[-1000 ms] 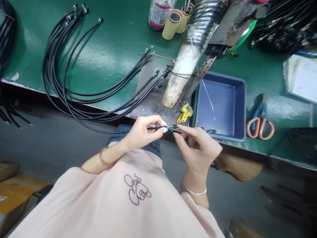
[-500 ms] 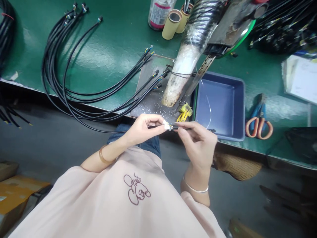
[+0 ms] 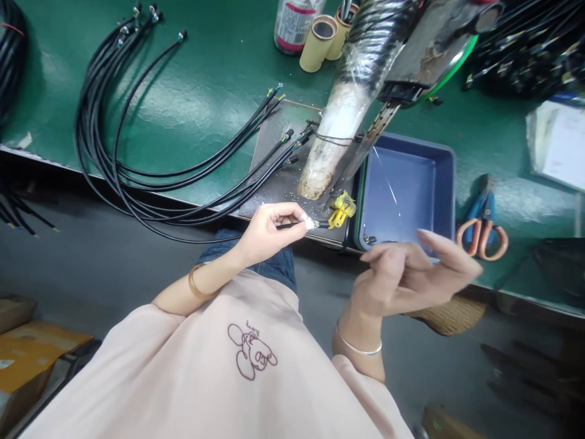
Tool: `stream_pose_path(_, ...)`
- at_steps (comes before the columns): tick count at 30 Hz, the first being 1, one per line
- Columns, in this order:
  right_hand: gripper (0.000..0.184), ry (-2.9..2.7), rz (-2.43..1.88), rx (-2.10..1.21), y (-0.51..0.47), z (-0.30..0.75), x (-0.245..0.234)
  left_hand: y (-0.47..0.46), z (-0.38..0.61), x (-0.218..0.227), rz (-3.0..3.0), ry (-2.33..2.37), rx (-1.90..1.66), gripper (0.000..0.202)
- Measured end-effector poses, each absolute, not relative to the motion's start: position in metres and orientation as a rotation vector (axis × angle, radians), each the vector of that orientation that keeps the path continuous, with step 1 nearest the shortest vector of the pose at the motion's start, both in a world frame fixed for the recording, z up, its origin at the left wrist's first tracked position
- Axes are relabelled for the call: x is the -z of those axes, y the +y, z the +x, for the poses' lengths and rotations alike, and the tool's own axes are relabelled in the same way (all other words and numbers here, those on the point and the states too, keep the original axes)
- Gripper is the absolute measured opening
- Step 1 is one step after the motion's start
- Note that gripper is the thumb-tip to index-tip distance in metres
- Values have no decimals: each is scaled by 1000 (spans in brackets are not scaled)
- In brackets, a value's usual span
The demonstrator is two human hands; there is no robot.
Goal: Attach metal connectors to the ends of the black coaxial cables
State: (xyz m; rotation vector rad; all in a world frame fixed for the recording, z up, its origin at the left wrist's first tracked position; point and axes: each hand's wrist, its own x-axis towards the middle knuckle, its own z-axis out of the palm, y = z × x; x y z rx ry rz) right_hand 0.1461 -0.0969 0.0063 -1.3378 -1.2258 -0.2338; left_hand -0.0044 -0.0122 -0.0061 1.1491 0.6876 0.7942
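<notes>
My left hand (image 3: 269, 230) pinches the end of a black cable (image 3: 183, 239) near its stripped tip, just in front of the bench edge. A taped fingertip sits at the cable's end, close to a small yellow clip (image 3: 340, 210). My right hand (image 3: 411, 274) hovers apart from the cable, to the right, below the blue tray (image 3: 441, 183). Its fingers are stretched out and nothing shows in them. A bundle of black cables (image 3: 137, 177) loops over the green bench (image 3: 205, 97) to the left, their stripped ends lying on a grey plate (image 3: 274, 183).
A wrapped machine arm (image 3: 351, 97) reaches down over the grey plate. Cardboard tubes (image 3: 320, 42) and a bottle (image 3: 292, 24) stand behind it. Orange-handled scissors (image 3: 482, 228) lie right of the tray. More black cables (image 3: 525, 49) are piled at the far right, beside papers (image 3: 557, 143).
My right hand has let go of the cable tip and swung right and down, its fingers spreading. The left hand still holds the cable, nearly in the same place.
</notes>
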Motion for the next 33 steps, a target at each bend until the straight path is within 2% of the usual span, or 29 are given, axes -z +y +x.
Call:
stream_pose_path(3,25,-1258,-1423,201,-99,145,-7,-12,-2,6,1183,691,-832,13)
stream_pose_path(8,11,-1636,-1546,228,-95,141,-1,-12,2,7,1225,688,-882,13)
stream_pose_path(33,18,-1549,-1455,141,-81,139,0,-21,15,2,1272,904,-1052,13)
